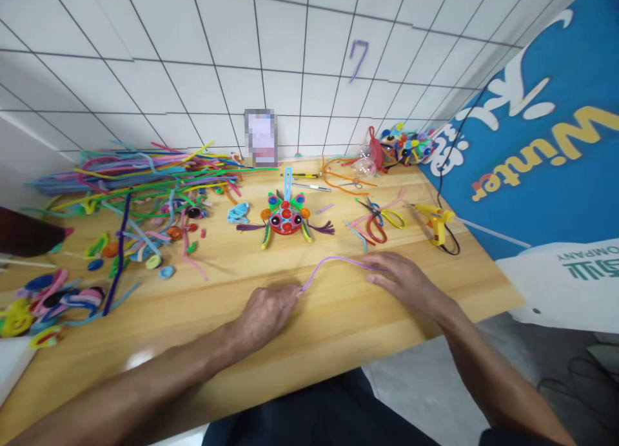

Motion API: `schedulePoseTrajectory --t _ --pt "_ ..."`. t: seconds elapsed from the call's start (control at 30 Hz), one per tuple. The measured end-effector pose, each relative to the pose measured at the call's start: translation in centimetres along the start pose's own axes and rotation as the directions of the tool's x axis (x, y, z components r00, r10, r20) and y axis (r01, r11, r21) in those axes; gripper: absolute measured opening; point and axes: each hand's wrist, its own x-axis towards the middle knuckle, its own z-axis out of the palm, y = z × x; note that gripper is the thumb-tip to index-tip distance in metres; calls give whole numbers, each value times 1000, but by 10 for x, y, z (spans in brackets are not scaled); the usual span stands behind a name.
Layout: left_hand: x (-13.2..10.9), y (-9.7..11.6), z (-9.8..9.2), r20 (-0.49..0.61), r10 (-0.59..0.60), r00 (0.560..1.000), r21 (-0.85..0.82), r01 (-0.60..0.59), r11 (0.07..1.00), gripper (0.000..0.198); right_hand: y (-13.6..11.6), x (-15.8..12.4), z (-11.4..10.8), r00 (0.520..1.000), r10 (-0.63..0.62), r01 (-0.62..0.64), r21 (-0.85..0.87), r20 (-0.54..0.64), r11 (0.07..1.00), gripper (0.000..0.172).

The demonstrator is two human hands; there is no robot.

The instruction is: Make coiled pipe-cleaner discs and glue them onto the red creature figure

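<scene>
A purple pipe cleaner (333, 259) bows upward between my two hands above the wooden table. My left hand (268, 314) is closed, pinching its left end between thumb and fingers. On the other side, my right hand (406, 278) has the opposite end between its thumb and fingers; that tip is hidden under the fingers. Beyond them lies a colourful creature ornament (286, 220) with round black eyes, orange and red discs, purple tassels at both sides and a light blue loop on top. To its right rest scissors (376, 230) with red and yellow handles, among short pipe cleaner pieces.
A yellow glue gun (438, 223) with a black cord lies at the right. Bundled pipe cleaners (159, 169) and curled coils cover the back left. A phone (261, 138) leans on the tiled wall beside a yellow cutter (300, 175). A dark cup (26, 233) is at far left.
</scene>
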Motion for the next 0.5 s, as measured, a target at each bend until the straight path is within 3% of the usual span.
schedulePoseTrajectory --t 0.13,0.27,0.4,0.5 --pt "-1 -1 -1 -14 -3 1000 -33 3 999 49 -8 8 10 989 -100 69 -261 -106 963 31" --pt "-2 -1 -4 -42 33 999 29 -32 999 48 15 9 10 982 -89 22 -367 -169 930 26" --pt "0 1 -5 -87 99 991 104 -90 990 47 26 2 2 973 -7 -60 -282 -231 958 22" --pt "2 3 -4 -116 157 981 131 -142 981 44 2 3 1 978 12 -33 -97 -209 995 19"
